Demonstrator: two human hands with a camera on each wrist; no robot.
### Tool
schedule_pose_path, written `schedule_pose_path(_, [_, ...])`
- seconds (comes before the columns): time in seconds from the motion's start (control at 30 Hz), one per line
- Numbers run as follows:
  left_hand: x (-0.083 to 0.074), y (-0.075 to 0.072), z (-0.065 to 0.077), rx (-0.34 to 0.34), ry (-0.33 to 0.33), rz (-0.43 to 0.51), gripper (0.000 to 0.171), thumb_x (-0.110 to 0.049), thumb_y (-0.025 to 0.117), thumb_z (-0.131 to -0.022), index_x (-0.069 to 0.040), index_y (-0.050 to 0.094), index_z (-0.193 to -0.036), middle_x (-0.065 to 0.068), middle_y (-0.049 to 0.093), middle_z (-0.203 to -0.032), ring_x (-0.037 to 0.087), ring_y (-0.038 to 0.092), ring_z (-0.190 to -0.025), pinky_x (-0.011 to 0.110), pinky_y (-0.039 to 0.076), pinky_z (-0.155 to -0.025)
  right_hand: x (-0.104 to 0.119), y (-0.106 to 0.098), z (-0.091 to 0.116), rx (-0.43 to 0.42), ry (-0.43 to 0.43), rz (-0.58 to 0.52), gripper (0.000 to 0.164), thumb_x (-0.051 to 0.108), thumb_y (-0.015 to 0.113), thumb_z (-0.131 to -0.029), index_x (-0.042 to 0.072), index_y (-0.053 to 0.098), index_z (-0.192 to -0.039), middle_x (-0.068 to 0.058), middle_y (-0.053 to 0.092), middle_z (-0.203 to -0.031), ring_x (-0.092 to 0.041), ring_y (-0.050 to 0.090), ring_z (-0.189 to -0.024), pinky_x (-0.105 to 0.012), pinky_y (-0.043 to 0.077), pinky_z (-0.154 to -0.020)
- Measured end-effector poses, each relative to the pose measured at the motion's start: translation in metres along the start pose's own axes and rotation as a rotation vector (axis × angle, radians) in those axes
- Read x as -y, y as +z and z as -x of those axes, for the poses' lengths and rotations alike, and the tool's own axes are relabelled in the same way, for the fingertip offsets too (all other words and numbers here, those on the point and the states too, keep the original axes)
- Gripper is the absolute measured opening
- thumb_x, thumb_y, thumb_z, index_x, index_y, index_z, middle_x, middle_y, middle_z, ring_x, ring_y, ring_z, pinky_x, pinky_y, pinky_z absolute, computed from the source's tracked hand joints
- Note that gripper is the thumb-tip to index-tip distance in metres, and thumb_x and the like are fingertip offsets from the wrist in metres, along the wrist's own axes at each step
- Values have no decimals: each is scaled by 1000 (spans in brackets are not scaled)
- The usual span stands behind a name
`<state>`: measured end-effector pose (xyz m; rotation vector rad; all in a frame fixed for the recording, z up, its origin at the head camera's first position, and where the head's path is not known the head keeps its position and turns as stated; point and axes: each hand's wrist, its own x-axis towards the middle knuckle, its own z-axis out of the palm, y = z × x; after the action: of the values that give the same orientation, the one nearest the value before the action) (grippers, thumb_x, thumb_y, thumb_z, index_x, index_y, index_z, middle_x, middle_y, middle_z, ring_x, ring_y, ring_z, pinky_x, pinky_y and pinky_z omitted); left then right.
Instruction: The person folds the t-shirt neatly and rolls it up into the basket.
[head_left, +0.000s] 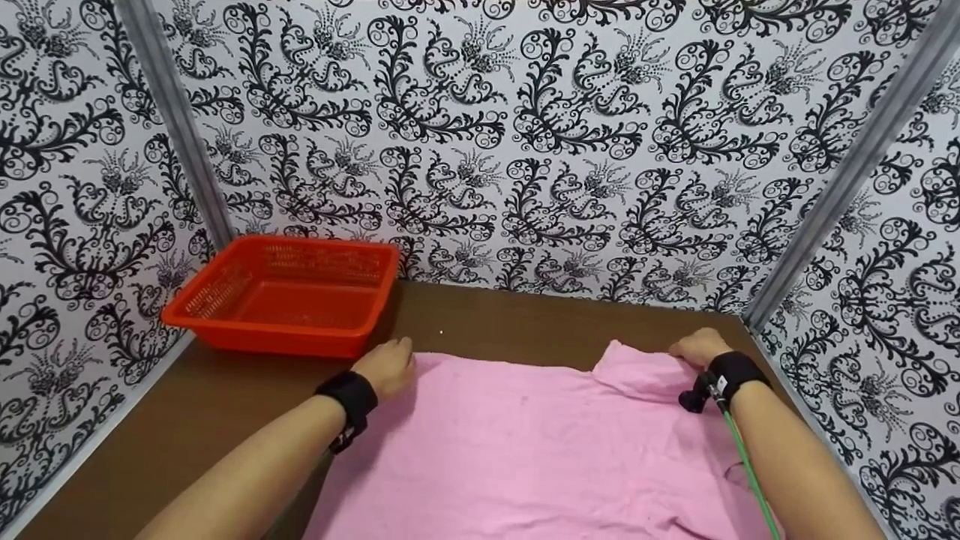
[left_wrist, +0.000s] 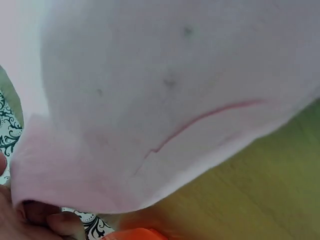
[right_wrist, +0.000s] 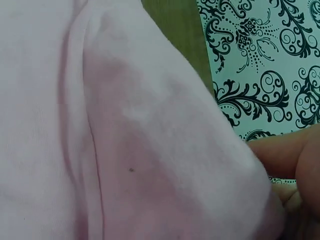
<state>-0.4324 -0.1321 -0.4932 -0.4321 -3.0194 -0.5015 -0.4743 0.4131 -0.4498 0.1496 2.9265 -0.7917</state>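
A pink cloth [head_left: 517,442] is spread over the brown table, with small dark specks on it in both wrist views. My left hand [head_left: 390,367] pinches its far left corner; in the left wrist view the fingers [left_wrist: 65,222] show at the cloth's edge. At the far right corner my right hand [head_left: 703,348] grips the fabric, where a flap is turned over. The right wrist view shows this flap [right_wrist: 165,150] beside a long seam or fold line, with finger and thumb at its edge. The cloth's near edge is out of view.
An orange-red plastic basket [head_left: 300,341] with perforated sides stands at the back left of the brown table [head_left: 187,420], just beyond my left hand. Patterned black-and-white walls [head_left: 480,150] enclose the back and sides. A green cable [head_left: 754,472] runs along my right forearm.
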Motion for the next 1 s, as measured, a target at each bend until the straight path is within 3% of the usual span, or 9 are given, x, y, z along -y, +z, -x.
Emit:
schedule_pose_path(0.1, [-3, -7, 3, -43, 50, -53, 20, -17, 54, -91, -2, 55, -104, 14, 63, -94, 32, 62, -91, 43, 49, -86, 7, -2, 10, -101, -39, -150, 31, 20, 65, -81, -5, 69, -100, -27, 62, -109, -31, 56, -94, -26, 43, -69])
schedule_pose_path(0.2, [-8, -20, 7, -56, 85, -85, 9, -13, 62, -85, -8, 55, -89, 6, 59, -79, 25, 59, -79, 38, 49, -77, 15, -8, 21, -151, -84, -333, 39, 10, 66, -82, -3, 61, -118, -26, 56, -122, -28, 54, -101, -25, 45, -76])
schedule_pose_path(0.3, [-13, -34, 14, -33, 126, -76, 5, -8, 64, -81, -10, 59, -82, 2, 58, -74, 21, 57, -72, 35, 49, -71, 21, -15, 30, -106, -133, -514, 53, 1, 65, -80, -2, 49, -130, -26, 52, -127, -22, 57, -99, -26, 48, -82])
schedule_pose_path(0.4, [-14, -44, 22, 11, 211, -75, 8, -4, 62, -78, -10, 66, -79, -1, 61, -73, 17, 56, -69, 32, 49, -67, 24, -22, 43, 27, -172, -604, 68, -3, 64, -77, 1, 38, -140, -26, 49, -132, -20, 60, -99, -31, 50, -87])
schedule_pose_path(0.5, [-14, -51, 32, 88, 314, -47, 14, 0, 61, -75, -11, 70, -77, -5, 62, -71, 13, 55, -66, 29, 48, -63, 24, -24, 60, 183, -208, -533, 68, 3, 68, -75, 2, 43, -138, -24, 53, -128, -24, 61, -100, -39, 50, -88])
schedule_pose_path(0.6, [-13, -53, 44, 190, 408, -13, 16, 2, 62, -73, -12, 70, -73, -7, 59, -67, 11, 50, -61, 26, 45, -57, 18, -21, 79, 350, -256, -383, 51, 6, 70, -74, 4, 58, -123, -18, 62, -114, -27, 62, -94, -44, 50, -84])
schedule_pose_path(0.77, [-7, -43, 65, 308, 439, -82, 16, -6, 68, -76, -19, 67, -66, -12, 53, -61, 9, 45, -58, 24, 40, -53, 0, -1, 113, 575, -430, -105, 20, -4, 66, -64, 4, 64, -82, 1, 61, -76, -13, 56, -67, -29, 50, -62])
schedule_pose_path(0.9, [0, -30, 78, 313, 397, -184, 24, -20, 72, -81, -19, 60, -60, -10, 40, -55, 11, 39, -54, 26, 33, -51, -17, 17, 138, 631, -473, 70, 19, -5, 67, -57, 3, 53, -67, 11, 44, -62, -2, 41, -55, -18, 34, -48])
schedule_pose_path(1.0, [3, -22, 85, 290, 361, -237, 21, -19, 72, -81, -17, 60, -63, -7, 40, -55, 13, 39, -56, 28, 35, -54, -27, 26, 155, 579, -439, 189, 29, 2, 75, -53, 7, 47, -61, 13, 36, -60, -1, 33, -53, -18, 27, -47])
